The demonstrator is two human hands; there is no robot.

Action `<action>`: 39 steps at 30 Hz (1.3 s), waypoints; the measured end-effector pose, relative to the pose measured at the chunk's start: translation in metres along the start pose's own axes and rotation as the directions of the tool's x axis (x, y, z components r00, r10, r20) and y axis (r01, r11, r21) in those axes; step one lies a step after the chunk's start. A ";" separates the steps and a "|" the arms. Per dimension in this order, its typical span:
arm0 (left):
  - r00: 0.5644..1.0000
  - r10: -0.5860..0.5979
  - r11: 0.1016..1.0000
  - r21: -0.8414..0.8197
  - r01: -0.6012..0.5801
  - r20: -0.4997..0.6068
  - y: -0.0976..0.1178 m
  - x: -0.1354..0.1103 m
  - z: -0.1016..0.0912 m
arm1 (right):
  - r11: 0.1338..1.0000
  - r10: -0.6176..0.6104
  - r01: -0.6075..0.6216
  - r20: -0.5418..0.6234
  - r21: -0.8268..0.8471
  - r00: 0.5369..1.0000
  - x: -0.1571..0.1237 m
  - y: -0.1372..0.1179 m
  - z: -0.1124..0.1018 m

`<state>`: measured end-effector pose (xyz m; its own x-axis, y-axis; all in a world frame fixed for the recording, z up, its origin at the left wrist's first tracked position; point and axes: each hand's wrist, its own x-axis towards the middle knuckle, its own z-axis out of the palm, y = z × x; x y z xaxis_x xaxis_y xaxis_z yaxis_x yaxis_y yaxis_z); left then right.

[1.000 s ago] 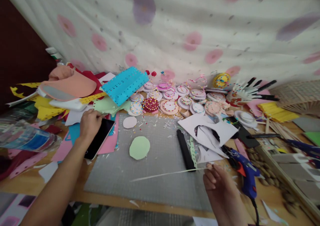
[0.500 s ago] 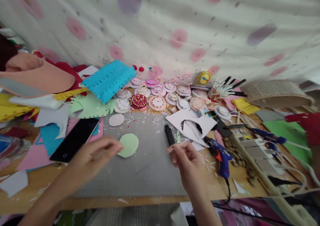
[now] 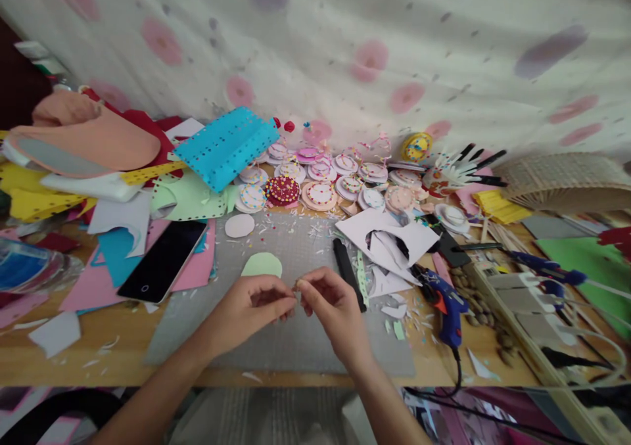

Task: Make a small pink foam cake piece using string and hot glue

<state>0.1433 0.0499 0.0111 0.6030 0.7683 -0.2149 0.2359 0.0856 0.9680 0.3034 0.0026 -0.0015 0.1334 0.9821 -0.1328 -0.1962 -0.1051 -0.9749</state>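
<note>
A grey mat (image 3: pixel 315 359) lies on a wooden table (image 3: pixel 118 359) strewn with paper scraps. Over it, the two hands have just come together; half a second ago they were well apart. The work seems now to be fine two-handed handling. The right hand (image 3: pixel 335 310) appears pinched on one small piece (image 3: pixel 298 286), too blurred to identify, between the two hands. The left hand (image 3: pixel 256 307) meets it with fingertips drawn close; whether they grip it I cannot tell.

Just beyond the left hand is one green disc (image 3: pixel 262 265), now partly hidden by it; left of that hand, one phone (image 3: pixel 163 261). To the right of the right hand lie one black bar (image 3: pixel 348 267) and, farther out, two glue guns (image 3: pixel 451 310). Farther beyond the left hand is one white disc (image 3: pixel 239 225). Beyond both hands, roughly fifteen little hats (image 3: pixel 320 195) crowd together, overlapping too much for a sure count, with one blue sheet (image 3: pixel 229 146) left of them. Behind hangs one flowered curtain (image 3: pixel 315 44).
</note>
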 end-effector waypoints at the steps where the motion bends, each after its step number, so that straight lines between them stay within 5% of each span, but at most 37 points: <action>1: 1.000 0.006 1.000 0.003 -0.006 -0.004 -0.001 0.004 -0.001 | 1.000 -0.001 0.002 0.016 -0.031 1.000 0.004 0.001 -0.002; 6: 0.989 0.126 0.991 0.053 -0.122 -0.082 0.014 0.030 -0.009 | 0.977 -0.143 0.149 0.053 -0.153 0.988 0.034 -0.020 -0.009; 14: 0.875 0.428 0.903 0.133 -0.408 -0.227 0.065 0.048 -0.020 | 0.852 -0.445 0.470 0.154 -0.231 0.882 0.063 -0.085 -0.002; 24: 0.762 0.601 0.788 0.344 -0.511 -0.243 0.064 0.066 -0.020 | 0.769 -0.557 0.555 0.094 -0.315 0.825 0.069 -0.082 -0.003; 39: 0.758 0.617 0.762 0.398 -0.510 -0.211 0.061 0.067 -0.019 | 0.699 -0.617 0.579 0.057 -0.419 0.785 0.068 -0.072 -0.003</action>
<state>0.1836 0.1192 0.0581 0.4415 0.7692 0.4620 0.1760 -0.5791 0.7960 0.3299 0.0762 0.0588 0.1705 0.8448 0.5072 0.3476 0.4301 -0.8332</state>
